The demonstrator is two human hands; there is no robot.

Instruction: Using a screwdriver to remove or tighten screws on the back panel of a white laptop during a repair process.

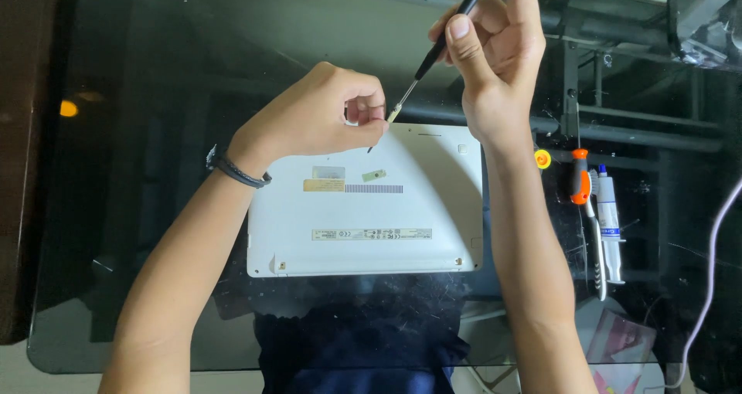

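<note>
White laptop [363,208] lies closed, underside up, on the glass tabletop [116,208], bottom cover still on; above it the left hand [317,120] pinches something tiny at the tip of a screwdriver [437,50] gripped by the right hand [495,54].

Light is soft and fairly dim overall, brightest on the white laptop underside [363,208] in the middle. The dark glass tabletop [116,208] mirrors the person's torso near the bottom edge, and a small orange glint sits on the far left. Left edge falls into deep shadow. Scratches on the glass catch light at right. Focus holds sharp, barely any blur.
</note>
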